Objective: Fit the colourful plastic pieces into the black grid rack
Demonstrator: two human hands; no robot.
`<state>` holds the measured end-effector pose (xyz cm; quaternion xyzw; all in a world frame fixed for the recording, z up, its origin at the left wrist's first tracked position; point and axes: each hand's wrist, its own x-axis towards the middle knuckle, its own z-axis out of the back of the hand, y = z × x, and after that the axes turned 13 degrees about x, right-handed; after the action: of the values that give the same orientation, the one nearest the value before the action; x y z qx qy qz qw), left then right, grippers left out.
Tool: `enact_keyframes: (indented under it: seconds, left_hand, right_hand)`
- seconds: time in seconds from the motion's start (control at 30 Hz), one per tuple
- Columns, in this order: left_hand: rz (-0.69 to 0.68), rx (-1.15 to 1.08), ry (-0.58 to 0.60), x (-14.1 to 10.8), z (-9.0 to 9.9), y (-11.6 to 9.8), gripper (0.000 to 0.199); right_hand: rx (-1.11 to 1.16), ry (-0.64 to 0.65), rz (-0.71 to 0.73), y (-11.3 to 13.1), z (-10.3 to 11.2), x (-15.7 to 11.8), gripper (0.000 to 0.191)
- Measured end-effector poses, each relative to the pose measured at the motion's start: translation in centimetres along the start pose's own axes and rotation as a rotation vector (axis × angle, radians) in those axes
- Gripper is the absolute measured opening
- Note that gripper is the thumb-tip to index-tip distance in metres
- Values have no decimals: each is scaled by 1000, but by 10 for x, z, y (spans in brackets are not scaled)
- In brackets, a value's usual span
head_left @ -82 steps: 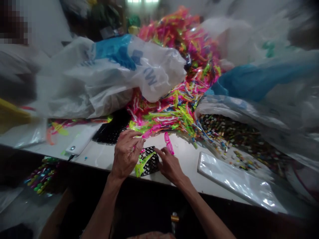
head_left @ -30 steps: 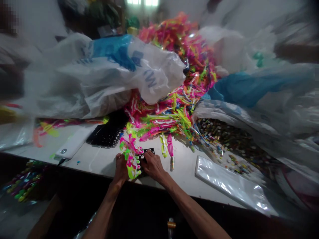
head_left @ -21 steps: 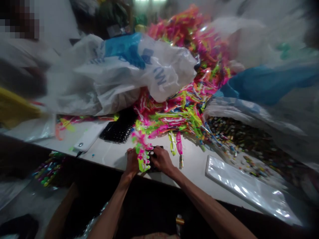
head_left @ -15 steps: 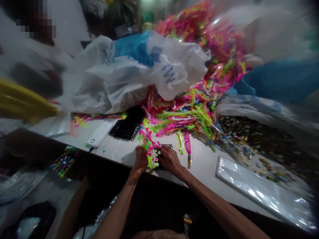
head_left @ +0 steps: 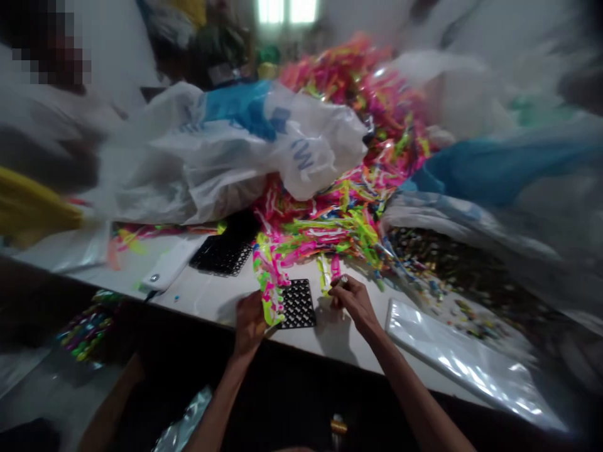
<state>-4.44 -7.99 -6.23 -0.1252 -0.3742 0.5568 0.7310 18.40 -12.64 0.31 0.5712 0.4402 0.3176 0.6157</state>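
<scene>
A black perforated rack [head_left: 298, 304] lies near the table's front edge. Neon pink and green plastic pieces [head_left: 271, 285] are lined up along its left side; its holes to the right show bare. My left hand [head_left: 249, 320] is curled beside these pieces at the rack's left front corner, its fingertips partly hidden, and what it grips cannot be made out. To the right of the rack, my right hand [head_left: 355, 304] pinches a small shiny tube [head_left: 343, 280]. A pink plastic piece [head_left: 335, 266] and a yellow-green one [head_left: 325, 273] lie just beyond its fingers.
Behind the rack rises a big heap of neon plastic pieces [head_left: 330, 226], partly under a white plastic bag [head_left: 235, 150]. A stack of black racks [head_left: 223, 251] and a white device [head_left: 164, 267] are at left. Small parts [head_left: 424, 263] and clear plastic sheets [head_left: 466, 358] lie at right.
My right hand has moved off the rack to the right and closed on the small shiny tube. My left hand stays by the rack's left side. The view has shifted slightly.
</scene>
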Motion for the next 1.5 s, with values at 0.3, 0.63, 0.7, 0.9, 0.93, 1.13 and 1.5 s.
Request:
enact_keyframes:
  seconds: [0.3, 0.63, 0.7, 0.9, 0.93, 1.13, 1.5]
  left_hand:
    - [-345, -69, 296, -48, -33, -118, 24]
    - [60, 286, 354, 75, -118, -159, 22]
    - [50, 241, 370, 65, -113, -164, 24]
    - [-28, -33, 594, 22, -71, -166, 22]
    - [-35, -100, 670, 14, -63, -165, 19]
    - [191, -744, 1172, -14, -29, -156, 20]
    - [126, -812, 1319, -2, -7, -146, 19]
  right_hand:
    - [-754, -20, 236, -27, 33, -35, 11]
    - [58, -102, -11, -23, 62, -63, 37]
    - [153, -109, -37, -24, 64, -67, 41]
    - [141, -280, -72, -9, 80, -69, 53]
    - [135, -264, -61, -4, 82, -71, 50]
    - [234, 65, -66, 14, 85, -81, 31]
    - [286, 181, -166, 18, 79, -73, 26]
